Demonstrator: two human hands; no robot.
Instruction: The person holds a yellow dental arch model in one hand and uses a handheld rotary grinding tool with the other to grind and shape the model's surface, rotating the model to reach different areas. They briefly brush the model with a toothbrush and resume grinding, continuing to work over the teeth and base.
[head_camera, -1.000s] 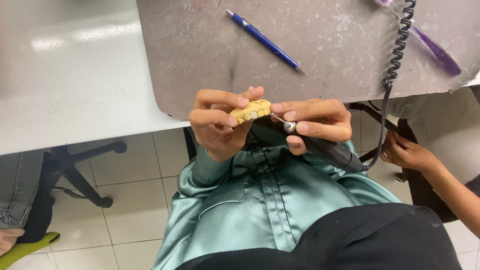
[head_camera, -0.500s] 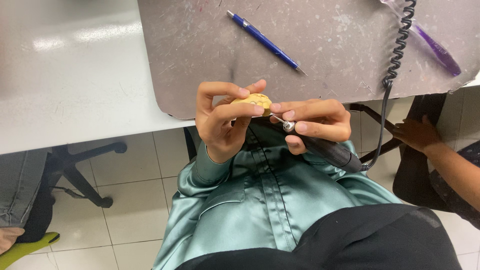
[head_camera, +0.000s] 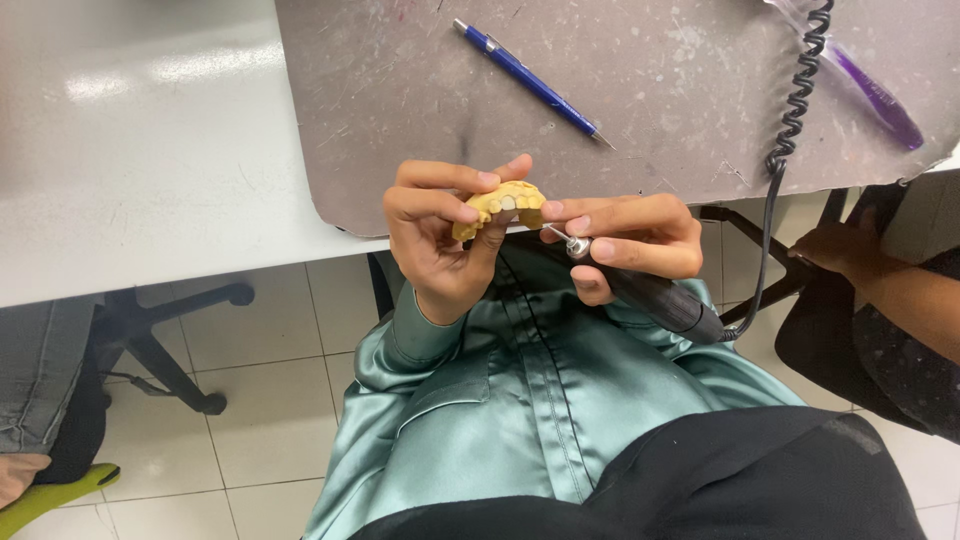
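A white table (head_camera: 130, 150) fills the upper left, and on its right part lies a grey mat (head_camera: 650, 90), scuffed and dusty, its lower edge just above the hands. Below the table edge the person's green satin shirt (head_camera: 520, 400) takes up the middle of the view, with a dark cloth (head_camera: 700, 480) across the lap beneath it. The tiled floor (head_camera: 270, 400) shows at the left, where the black foot of a chair (head_camera: 165, 350) stands.

At the right edge another person's hand (head_camera: 850, 250) rests near a dark bag (head_camera: 830, 350), well apart from the work.

A black coiled cord (head_camera: 795, 100) runs down over the mat and off its edge toward the right hand. On the mat lie a blue pen (head_camera: 530, 80) at the top middle and a purple toothbrush (head_camera: 870, 90) at the top right, just beside the cord.

The left hand (head_camera: 440, 240) is closed around a yellow tooth model (head_camera: 500, 205), fingertips pinching it from above and the thumb below, held in the air just in front of the mat's edge. The right hand (head_camera: 625, 245) grips a dark handheld drill (head_camera: 650, 290) like a pencil, fingers wrapped tight near its metal tip, which meets the model's right end. The left fingers cover much of the model's back.
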